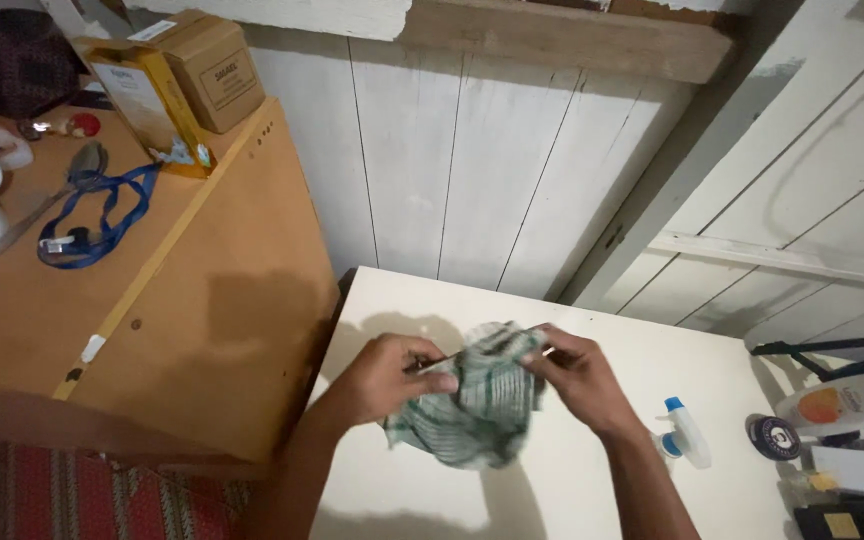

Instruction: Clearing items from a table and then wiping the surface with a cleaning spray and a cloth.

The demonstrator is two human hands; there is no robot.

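Observation:
My left hand (pixel 384 378) and my right hand (pixel 580 376) both grip a crumpled green-and-white striped cloth (pixel 477 410) just above a white table (pixel 402 490). The cloth bunches between the two hands and hangs down a little below them. A thin dark stick-like piece (pixel 439 362) pokes out at the fingers of my left hand, partly wrapped by the cloth. What it is cannot be told.
A small spray bottle (pixel 687 435) with a blue cap lies right of my right hand. A round lid (pixel 775 437), a white tube (pixel 837 405) and boxes crowd the table's right edge. A wooden cabinet (pixel 202 340) at left carries a blue lanyard (pixel 97 225), mug, spoon and cartons. White plank wall behind.

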